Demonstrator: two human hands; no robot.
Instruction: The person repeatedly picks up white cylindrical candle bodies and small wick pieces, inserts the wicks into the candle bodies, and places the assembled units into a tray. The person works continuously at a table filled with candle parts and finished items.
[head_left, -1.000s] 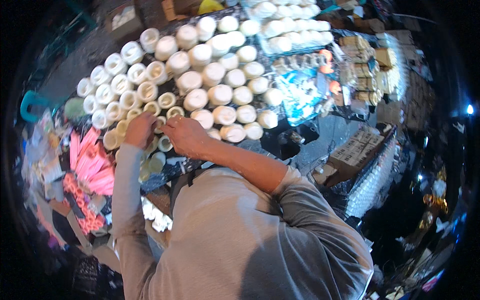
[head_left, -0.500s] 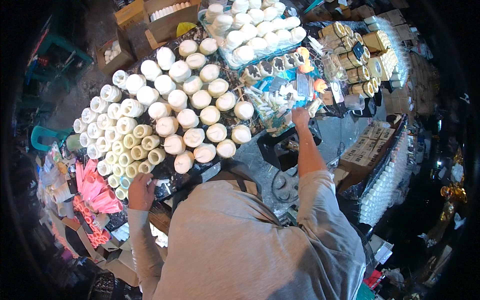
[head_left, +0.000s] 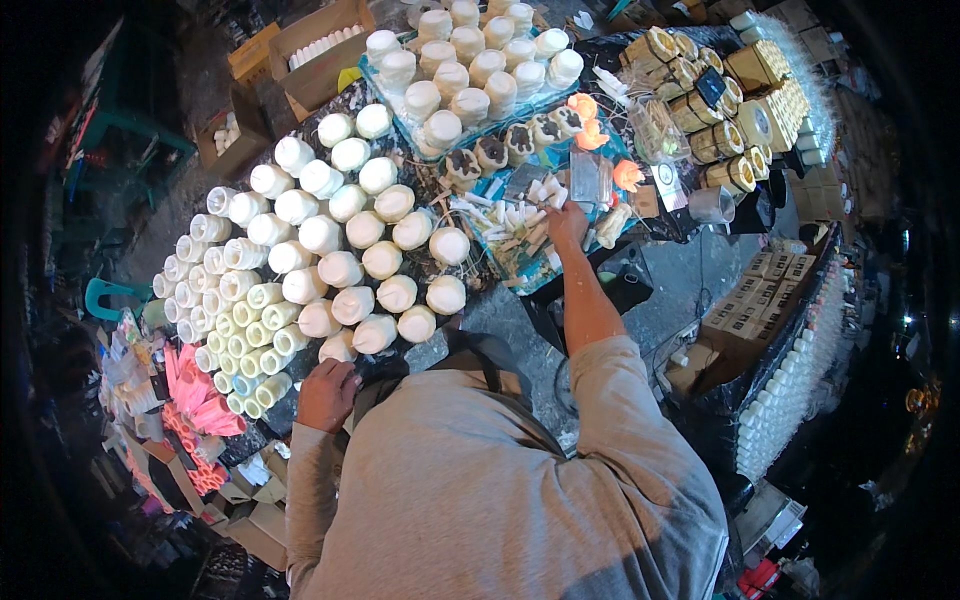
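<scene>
Orange flower-shaped pieces, three, lie at one o'clock; right hand at white sticks, left hand at eight o'clock; I cannot tell either grip.

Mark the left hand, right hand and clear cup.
Left hand (head_left: 328, 396): head view, back of the hand.
Right hand (head_left: 568, 226): head view, back of the hand.
Clear cup (head_left: 711, 207): head view, side wall.

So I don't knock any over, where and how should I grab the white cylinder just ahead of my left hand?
I'd grip the white cylinder around its rounded sides, coming from the near side by your left hand. It seems upright, with other cylinders close behind and to its right.
</scene>
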